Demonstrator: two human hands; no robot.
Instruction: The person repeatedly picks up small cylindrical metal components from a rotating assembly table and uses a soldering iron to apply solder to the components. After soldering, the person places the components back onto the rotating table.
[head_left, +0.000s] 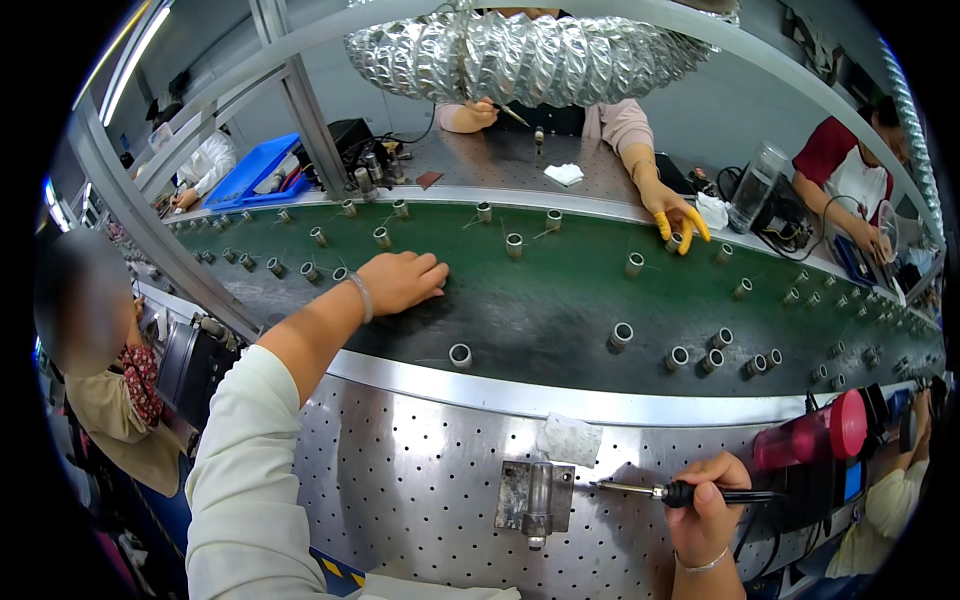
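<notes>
Head view: left hand is way out over the green conveyor belt, fingers curled down, honestly can't tell if they're pinching anything. Right hand has a soldering iron gripped, tip just beside the metal fixture on the perforated table.

There are one belt with dozens of cylinders, the farthest too tiny to count, one fixture, one wide foil duct, one jar, at least two soldering irons and at least four co-workers.
</notes>
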